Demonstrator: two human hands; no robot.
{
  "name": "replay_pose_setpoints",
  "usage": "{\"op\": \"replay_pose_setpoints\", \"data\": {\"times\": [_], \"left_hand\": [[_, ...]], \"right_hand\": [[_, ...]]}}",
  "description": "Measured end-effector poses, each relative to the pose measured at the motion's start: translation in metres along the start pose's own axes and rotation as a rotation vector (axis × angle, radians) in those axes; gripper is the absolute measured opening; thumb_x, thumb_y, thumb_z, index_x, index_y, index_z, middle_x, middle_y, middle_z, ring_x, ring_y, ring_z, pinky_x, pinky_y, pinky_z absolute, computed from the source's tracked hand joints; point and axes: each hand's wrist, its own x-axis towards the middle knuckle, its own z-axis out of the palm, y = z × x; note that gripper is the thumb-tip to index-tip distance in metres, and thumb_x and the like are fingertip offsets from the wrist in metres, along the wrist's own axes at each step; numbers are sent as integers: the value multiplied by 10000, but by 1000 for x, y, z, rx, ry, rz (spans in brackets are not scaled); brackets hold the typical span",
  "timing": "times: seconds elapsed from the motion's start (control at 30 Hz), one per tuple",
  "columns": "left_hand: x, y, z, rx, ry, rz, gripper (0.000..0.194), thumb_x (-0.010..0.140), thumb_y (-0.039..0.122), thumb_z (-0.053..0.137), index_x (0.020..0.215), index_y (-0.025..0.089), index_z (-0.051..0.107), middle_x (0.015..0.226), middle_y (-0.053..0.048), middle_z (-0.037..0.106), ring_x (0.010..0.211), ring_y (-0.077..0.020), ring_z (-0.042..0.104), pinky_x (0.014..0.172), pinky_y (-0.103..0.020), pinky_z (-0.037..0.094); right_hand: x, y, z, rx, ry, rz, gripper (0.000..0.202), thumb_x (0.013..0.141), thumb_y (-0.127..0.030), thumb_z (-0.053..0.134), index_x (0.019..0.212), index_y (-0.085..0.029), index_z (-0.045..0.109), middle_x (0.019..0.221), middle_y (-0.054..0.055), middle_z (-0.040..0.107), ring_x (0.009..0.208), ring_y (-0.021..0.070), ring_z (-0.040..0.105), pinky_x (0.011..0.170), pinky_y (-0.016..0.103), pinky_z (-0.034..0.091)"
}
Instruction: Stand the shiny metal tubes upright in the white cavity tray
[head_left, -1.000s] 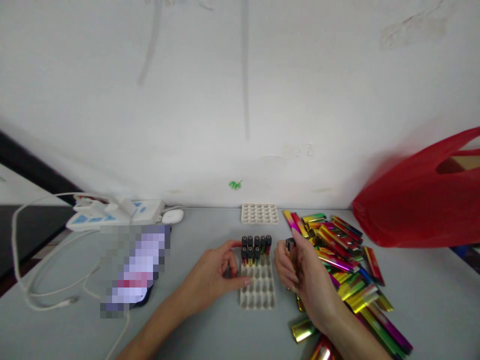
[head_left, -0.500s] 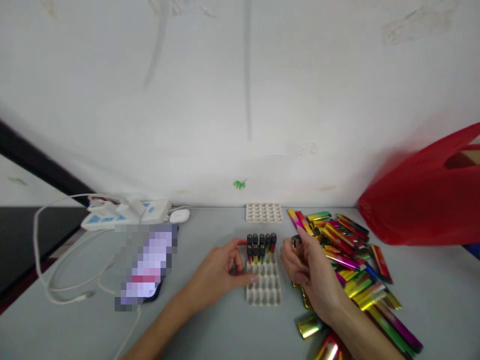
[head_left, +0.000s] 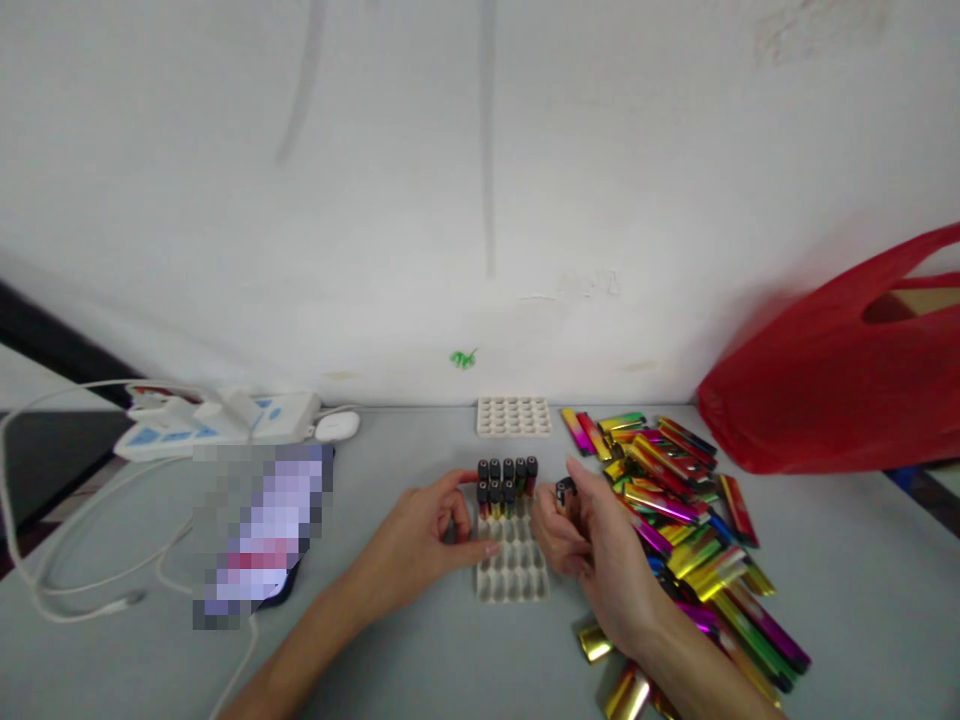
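A pale grid tray [head_left: 513, 584] lies on the grey table, with several black-topped lighters [head_left: 508, 470] upright in its back two rows. At the tray's left side rests my left hand [head_left: 427, 535], thumb on the edge and index finger by the back row, closed around the tray. My right hand [head_left: 592, 545] is just right of the tray, its fingers curled round a black-topped lighter [head_left: 565, 488], whose body is mostly hidden. Shiny lighters [head_left: 675, 500] in gold, red, green and purple are piled to the right.
Another white grid tray [head_left: 514, 417] lies against the wall. At the left are a power strip [head_left: 289, 412] with white cables, a white case [head_left: 337, 427] and a phone [head_left: 270, 540]. A red bag [head_left: 825, 390] stands at the right.
My right hand, holding the lighter, has come closer to the tray's right side. My left hand keeps its place on the tray. The whole view has shifted slightly.
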Motion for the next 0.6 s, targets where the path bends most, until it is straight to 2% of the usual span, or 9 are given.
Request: {"op": "replay_pose_setpoints", "data": {"times": [0.2, 0.47, 0.6], "left_hand": [[-1, -1, 1, 18, 6, 14, 744, 826, 449, 906, 1460, 178, 626, 725, 101, 617, 621, -142, 497, 604, -268, 364], [-3, 2, 0, 49, 11, 22, 661, 828, 454, 899, 1384, 178, 673, 724, 97, 611, 631, -149, 509, 611, -273, 358], [-2, 3, 0, 50, 3, 15, 713, 840, 445, 902, 1448, 178, 642, 723, 101, 614, 629, -150, 510, 613, -272, 370]], "right_hand": [[3, 5, -1, -12, -5, 42, 710, 919, -835, 603, 569, -265, 365, 533, -105, 201, 483, 97, 120, 485, 315, 102], [4, 2, -4, -41, 23, 18, 719, 901, -845, 606, 558, -263, 358, 521, -101, 216, 478, 93, 134, 493, 320, 103], [3, 5, -2, -57, 24, 9, 718, 909, -843, 590, 551, -270, 347, 512, -103, 204, 469, 93, 131, 488, 321, 103]]}}
